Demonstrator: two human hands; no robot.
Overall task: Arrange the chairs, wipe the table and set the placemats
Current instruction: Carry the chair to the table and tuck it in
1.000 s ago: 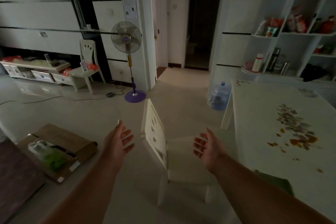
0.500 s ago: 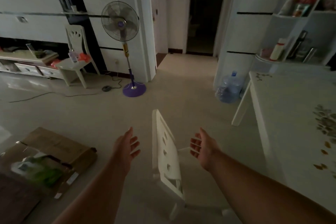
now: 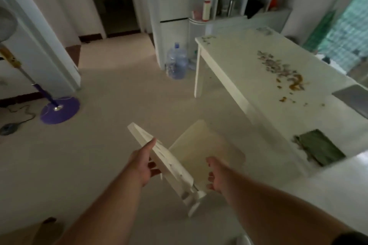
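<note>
Both hands were apart: left hand lay against the back of the chair, thumb on it, but the grip I cannot tell; right hand hung open over the seat. Pulled from one side only, it could tip or knock the table just beside. It looked white, light, plastic.

Water jug on floor, purple fan base — cord beside it, dark doorway

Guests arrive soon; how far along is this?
Nothing looks finished. In hand: the left hand has a grip on the backrest of the white plastic chair, right hand open beside the seat. Left: brown spills on the white table, green cloth unused, placemats to set.
</note>
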